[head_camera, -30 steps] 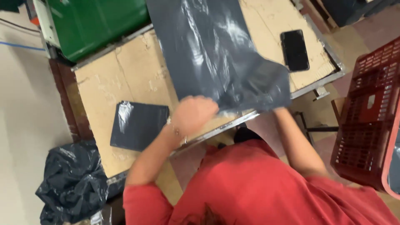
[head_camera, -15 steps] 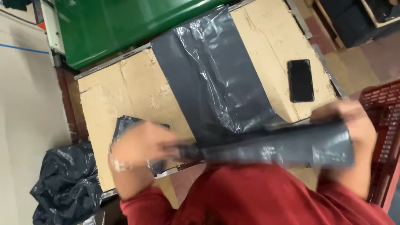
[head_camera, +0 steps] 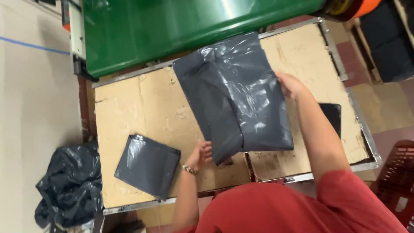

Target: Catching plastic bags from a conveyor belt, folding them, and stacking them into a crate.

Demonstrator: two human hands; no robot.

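We held the grey plastic bag mid-counter, left hand and right hand fingers clamped on its edges; best kept flat and taut.

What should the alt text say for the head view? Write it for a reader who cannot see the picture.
A person's left hand and right hand hold the edges of a large grey plastic bag lying on a cardboard-covered table. A smaller folded grey plastic bag lies to its left, a flat black phone to its right.
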